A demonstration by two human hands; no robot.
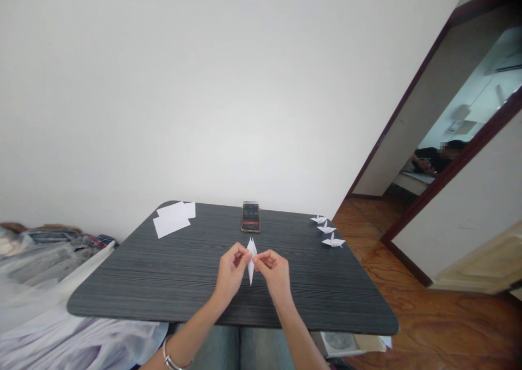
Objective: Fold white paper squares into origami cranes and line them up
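The only view comes from a camera worn on the person's head, set above and behind the near edge of the desk (122, 296) and tilted forward and down. Its wide lens takes in far more than the work area. The left hand (231, 269) and right hand (275, 275) reach in from 6 o'clock, fairly close to the camera, with the folded paper (251, 261) just below the frame's centre. The desk spreads across the lower middle, and its far edge lies farther off. A white wall (204, 87) fills the view from 9 to 1 o'clock. A doorway (448, 114) stands at 2 o'clock, a wooden floor (408, 305) at 4 o'clock, and pale cloth (53, 326) at 8 o'clock.
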